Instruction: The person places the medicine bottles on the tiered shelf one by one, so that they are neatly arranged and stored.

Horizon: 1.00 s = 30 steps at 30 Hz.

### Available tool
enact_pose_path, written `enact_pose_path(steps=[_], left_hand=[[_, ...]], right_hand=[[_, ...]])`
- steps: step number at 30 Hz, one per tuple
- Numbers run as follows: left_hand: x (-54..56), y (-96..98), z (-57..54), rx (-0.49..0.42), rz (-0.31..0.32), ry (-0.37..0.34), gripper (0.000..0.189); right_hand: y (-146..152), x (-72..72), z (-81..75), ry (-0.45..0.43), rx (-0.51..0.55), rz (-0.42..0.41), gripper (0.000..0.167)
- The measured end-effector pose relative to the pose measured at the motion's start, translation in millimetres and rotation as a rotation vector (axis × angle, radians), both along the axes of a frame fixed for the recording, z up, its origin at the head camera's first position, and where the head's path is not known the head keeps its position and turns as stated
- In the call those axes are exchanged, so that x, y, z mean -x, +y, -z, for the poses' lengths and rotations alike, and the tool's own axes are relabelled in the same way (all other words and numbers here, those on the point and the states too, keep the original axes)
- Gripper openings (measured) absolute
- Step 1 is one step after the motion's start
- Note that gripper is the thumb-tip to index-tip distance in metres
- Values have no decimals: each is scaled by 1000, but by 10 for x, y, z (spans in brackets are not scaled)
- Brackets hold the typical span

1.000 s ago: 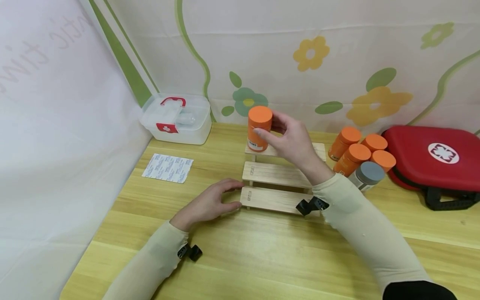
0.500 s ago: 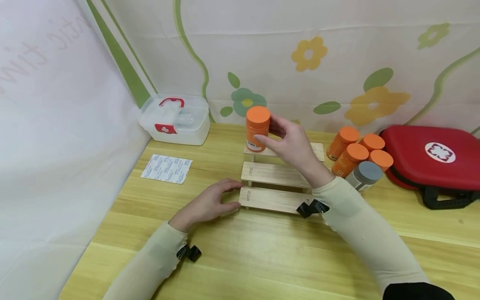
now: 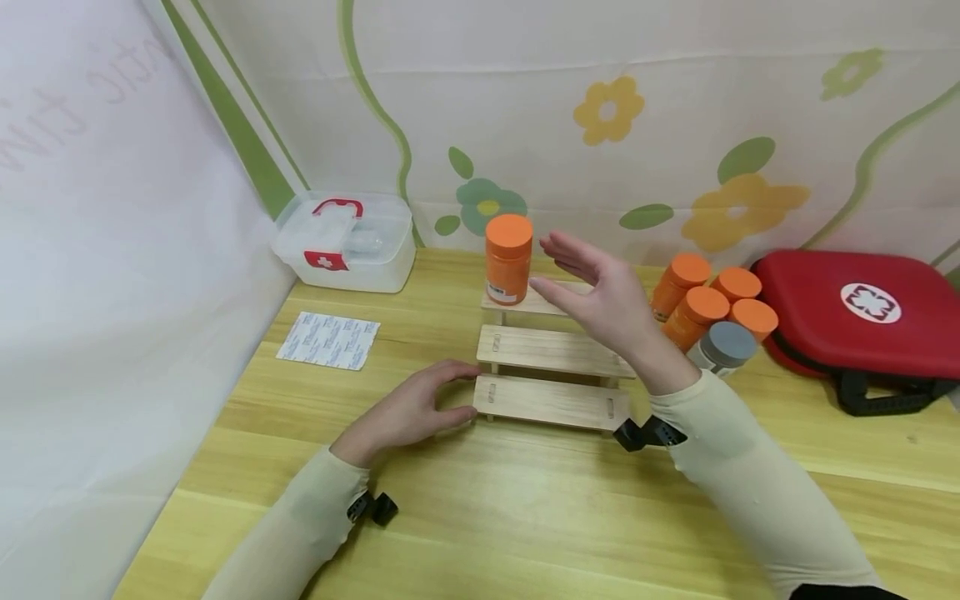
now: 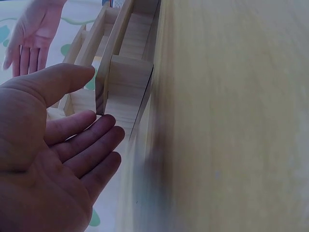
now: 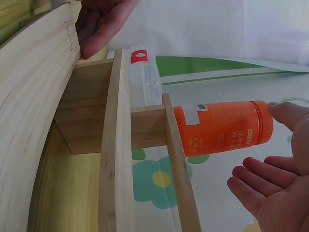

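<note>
An orange pill bottle (image 3: 507,265) stands upright at the left end of the top step of a three-step wooden rack (image 3: 551,400). Just right of the bottle is my right hand (image 3: 600,296), its fingers spread apart and holding nothing. In the right wrist view the bottle (image 5: 222,128) sits on the top board, with the fingers (image 5: 256,186) away from its side. My left hand (image 3: 408,410) is at the left end of the lowest step. The left wrist view has its relaxed fingertips (image 4: 108,123) right at the end of that board.
Several orange bottles (image 3: 701,310) and a grey-capped bottle (image 3: 727,346) cluster right of the rack, against a red first-aid case (image 3: 862,317). At the left stand a clear first-aid box (image 3: 348,242) and a flat printed packet (image 3: 328,340). A printed cloth (image 3: 555,100) hangs behind.
My right hand has let go of the orange bottle and drawn off to the right. The bottle stays on the top step. My left hand keeps its place at the rack.
</note>
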<state>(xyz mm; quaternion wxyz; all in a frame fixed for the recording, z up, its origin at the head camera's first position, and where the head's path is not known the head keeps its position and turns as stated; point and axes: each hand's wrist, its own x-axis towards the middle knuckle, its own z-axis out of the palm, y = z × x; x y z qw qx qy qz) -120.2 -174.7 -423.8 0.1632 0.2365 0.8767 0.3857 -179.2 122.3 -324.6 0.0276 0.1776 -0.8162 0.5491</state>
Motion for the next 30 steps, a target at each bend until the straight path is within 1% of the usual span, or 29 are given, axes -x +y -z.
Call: enact_pose_path(steps=[4, 7, 12, 16, 23, 30], left_hand=[[-1, 4, 1, 3, -2, 3, 60], [0, 9, 3, 8, -6, -2, 61], [-7, 14, -10, 8, -6, 1, 61], [-11, 16, -21, 6, 2, 11, 60], [-3, 18, -27, 12, 0, 7, 60], [-2, 22, -40, 21, -5, -7, 61]], right_hand=[[77, -79, -34, 6, -15, 13, 67], [144, -141, -55, 29, -39, 37, 64], [278, -225, -58, 119, -60, 70, 58], [391, -280, -48, 169, -47, 80, 55], [569, -370, -36, 167, -6, 106, 54], [725, -443, 14, 243, 22, 141, 53]])
